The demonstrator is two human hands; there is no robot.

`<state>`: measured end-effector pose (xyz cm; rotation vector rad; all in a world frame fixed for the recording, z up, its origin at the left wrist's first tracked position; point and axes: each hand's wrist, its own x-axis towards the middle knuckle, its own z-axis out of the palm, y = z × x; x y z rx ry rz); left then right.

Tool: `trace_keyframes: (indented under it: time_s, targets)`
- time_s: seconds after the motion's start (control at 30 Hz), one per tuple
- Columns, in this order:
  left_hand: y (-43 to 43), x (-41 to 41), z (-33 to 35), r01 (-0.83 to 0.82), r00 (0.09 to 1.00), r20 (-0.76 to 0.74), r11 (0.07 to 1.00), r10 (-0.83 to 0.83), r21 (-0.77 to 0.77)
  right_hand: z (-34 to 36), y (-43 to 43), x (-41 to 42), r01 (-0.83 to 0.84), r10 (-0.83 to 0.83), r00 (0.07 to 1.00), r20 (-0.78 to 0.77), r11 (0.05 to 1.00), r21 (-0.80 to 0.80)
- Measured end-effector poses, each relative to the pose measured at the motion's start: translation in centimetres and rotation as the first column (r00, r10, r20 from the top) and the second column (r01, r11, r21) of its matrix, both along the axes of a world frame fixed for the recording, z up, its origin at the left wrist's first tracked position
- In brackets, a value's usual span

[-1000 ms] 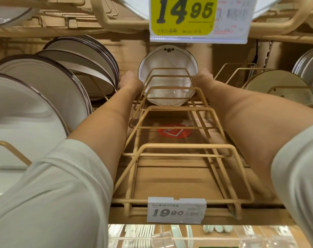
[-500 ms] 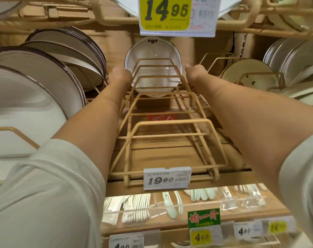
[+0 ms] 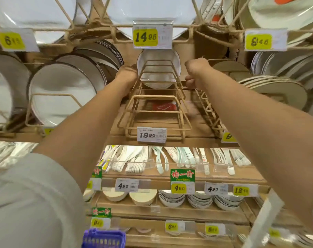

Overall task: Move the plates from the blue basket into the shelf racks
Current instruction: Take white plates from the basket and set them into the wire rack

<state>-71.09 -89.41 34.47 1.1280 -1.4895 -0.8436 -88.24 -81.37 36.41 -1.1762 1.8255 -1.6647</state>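
Note:
A white plate (image 3: 158, 68) with a dark rim stands upright at the back of the tan wire rack (image 3: 152, 113) on the middle shelf. My left hand (image 3: 128, 75) is blurred and sits against the plate's left edge and the rack's side; its grip is unclear. My right hand (image 3: 196, 68) is off the plate's right edge with a gap between them, fingers loosely curled and holding nothing. A corner of the blue basket (image 3: 104, 238) shows at the bottom, its contents hidden.
Large dark-rimmed plates (image 3: 62, 92) fill the racks on the left, and cream plates (image 3: 277, 90) lean on the right. More plates sit on the shelf above, behind the price tags (image 3: 152, 38). Spoons (image 3: 170, 158) and stacked bowls (image 3: 198, 199) fill the lower shelves.
The view has pulled back and tilted down, showing lower shelves and the basket. My right hand has come off the plate's edge; the plate stays at the back of the rack.

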Motion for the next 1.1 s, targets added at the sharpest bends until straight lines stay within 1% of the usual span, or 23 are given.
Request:
trace_keyframes:
  time_s: [0.03,0.1,0.2,0.27,0.3,0.37,0.43,0.5,0.57,0.67,0.77,0.87,0.97,1.1]
  targets:
    - [0.1,0.3,-0.2,0.009,1.000,-0.003,1.000,-0.009,0.004,0.0,0.8,0.0,0.002,-0.002,1.000,0.004,1.000,0.004]
    - [2.1,1.6,-1.1,-0.026,0.999,0.040,0.999,0.025,0.020,-0.4,2.3,0.4,-0.002,0.003,1.000,0.002,1.000,-0.017]
    - [7.4,3.1,-2.8,-0.011,1.000,0.021,1.000,0.011,0.016,-1.4,5.3,1.6,-0.044,0.046,0.998,0.032,0.998,-0.054]
    - [10.9,3.8,-4.0,0.013,0.997,0.079,1.000,-0.012,-0.012,-2.2,7.4,2.7,-0.076,0.083,0.993,0.083,0.994,-0.082]
    - [12.4,4.3,-4.7,0.025,0.994,0.104,0.998,-0.019,-0.053,-2.6,8.7,3.5,-0.106,0.117,0.984,0.132,0.990,-0.088]
    - [15.5,5.9,-5.7,0.057,0.997,0.058,0.994,-0.052,-0.089,-3.4,11.2,4.9,-0.195,0.217,0.942,0.255,0.975,-0.109]
    - [17.9,7.8,-6.4,0.071,0.997,-0.025,0.994,-0.073,-0.080,-4.1,13.9,6.5,-0.261,0.304,0.888,0.346,0.951,-0.167]
    - [20.4,10.0,-7.1,0.071,0.993,-0.091,0.997,-0.074,-0.045,-5.1,16.3,8.4,-0.285,0.340,0.866,0.366,0.938,-0.197]
    - [22.5,12.7,-8.3,0.069,0.989,-0.125,0.997,-0.073,-0.038,-6.6,17.9,10.4,-0.301,0.362,0.853,0.377,0.930,-0.212]
    - [25.4,17.3,-10.5,0.082,0.982,-0.169,0.997,-0.081,0.002,-9.5,19.5,14.5,-0.386,0.438,0.796,0.417,0.899,-0.208]
    - [27.5,23.0,-12.9,0.077,0.976,-0.212,0.993,-0.056,0.093,-12.7,20.2,19.9,-0.467,0.484,0.751,0.448,0.870,-0.158]
    - [28.7,29.1,-15.4,0.054,0.968,-0.253,0.973,0.005,0.224,-16.1,20.4,25.4,-0.500,0.475,0.739,0.478,0.862,-0.082]
    - [29.1,35.3,-18.0,0.013,0.978,-0.201,0.947,0.054,0.321,-20.1,20.0,31.1,-0.529,0.453,0.732,0.509,0.849,0.005]
    - [28.5,41.9,-21.9,-0.067,0.984,-0.120,0.892,0.135,0.447,-26.1,18.9,37.2,-0.548,0.388,0.765,0.515,0.812,0.203]
